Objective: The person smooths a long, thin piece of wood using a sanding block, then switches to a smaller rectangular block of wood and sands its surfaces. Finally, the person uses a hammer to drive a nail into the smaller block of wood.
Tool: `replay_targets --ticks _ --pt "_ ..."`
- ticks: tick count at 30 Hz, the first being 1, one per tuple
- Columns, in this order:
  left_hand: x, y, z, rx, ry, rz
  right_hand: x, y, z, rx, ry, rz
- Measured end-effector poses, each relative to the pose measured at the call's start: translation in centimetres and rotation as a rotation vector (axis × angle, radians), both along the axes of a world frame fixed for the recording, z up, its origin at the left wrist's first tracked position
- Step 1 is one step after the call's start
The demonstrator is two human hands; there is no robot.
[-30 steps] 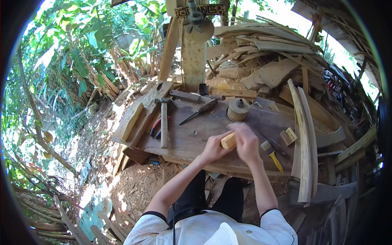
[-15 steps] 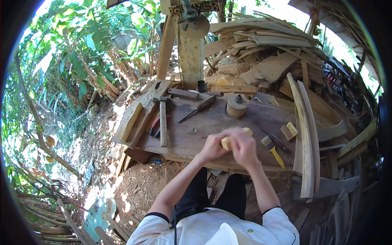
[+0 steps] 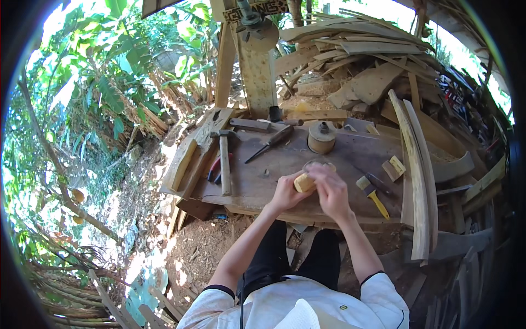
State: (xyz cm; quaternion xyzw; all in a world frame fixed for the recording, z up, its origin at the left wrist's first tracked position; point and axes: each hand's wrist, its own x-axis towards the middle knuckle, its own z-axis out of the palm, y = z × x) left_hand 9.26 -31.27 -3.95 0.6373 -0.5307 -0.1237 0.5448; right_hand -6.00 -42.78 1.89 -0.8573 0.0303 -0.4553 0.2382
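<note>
A short, pale wooden piece point(image 3: 303, 184) is gripped in my left hand point(image 3: 288, 194) over the near part of the wooden bench point(image 3: 263, 181). My right hand point(image 3: 330, 192) is at its upper right, fingers bent over it and blurred by motion, so their hold is unclear. Beyond my hands stands a round tan container point(image 3: 321, 140) with a dark spout. A yellow-handled brush point(image 3: 378, 203) lies right of my hands, near a small wood block point(image 3: 395, 167). A hammer point(image 3: 224, 164) and a long pointed tool point(image 3: 269, 145) lie to the left.
Long curved planks point(image 3: 416, 170) lie along the bench's right side, boards point(image 3: 194, 156) at its left. A post with a mounted metal tool point(image 3: 256, 33) rises behind. A large timber pile point(image 3: 367, 49) fills the back right; plants point(image 3: 104, 82) grow on the left.
My right fingers have shifted about the top of the wooden piece, which stays in my left hand. The whole view has shifted slightly, with the bench moving right in the picture.
</note>
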Motion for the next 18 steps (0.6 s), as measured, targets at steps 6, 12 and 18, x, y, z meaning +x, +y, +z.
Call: replay_targets --ticks 6,12,18 --pt "-0.4 -0.8 0.9 0.015 0.141 0.048 -1.1 -2.3 -3.8 0.646 -0.104 -0.251" --pt "-3.1 -0.7 1.3 -0.046 0.030 -0.105 -1.5 0.7 -8.5 0.927 -0.315 -0.199" --pt "-3.6 -0.6 -0.3 -0.037 0.086 -0.176 -4.2 2.7 -5.3 0.918 -0.346 -0.143"
